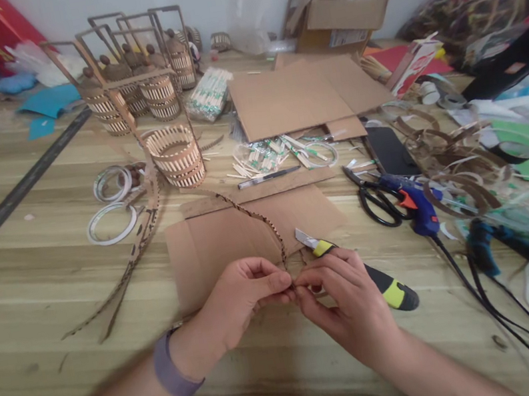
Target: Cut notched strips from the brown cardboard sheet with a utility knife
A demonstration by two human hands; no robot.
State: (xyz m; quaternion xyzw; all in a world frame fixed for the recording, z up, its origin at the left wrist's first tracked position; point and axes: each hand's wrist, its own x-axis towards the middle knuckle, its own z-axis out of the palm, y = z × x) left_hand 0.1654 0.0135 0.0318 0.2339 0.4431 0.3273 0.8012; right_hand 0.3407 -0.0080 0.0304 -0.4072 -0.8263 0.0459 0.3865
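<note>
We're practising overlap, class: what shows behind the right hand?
The knife: its blade and both handle ends show. The right hand covers the handle's middle, so that part cannot be seen.

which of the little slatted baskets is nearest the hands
The open-topped basket at the front of the group: it stands closest to the left hand and right hand, whereas the domed baskets behind it have knobbed tops.

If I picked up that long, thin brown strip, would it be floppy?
Probably: the strip bends in a curve over the cardboard. It's likely light too, because it looks so thin. Its ridged edge might make it less slippery to hold.
</note>
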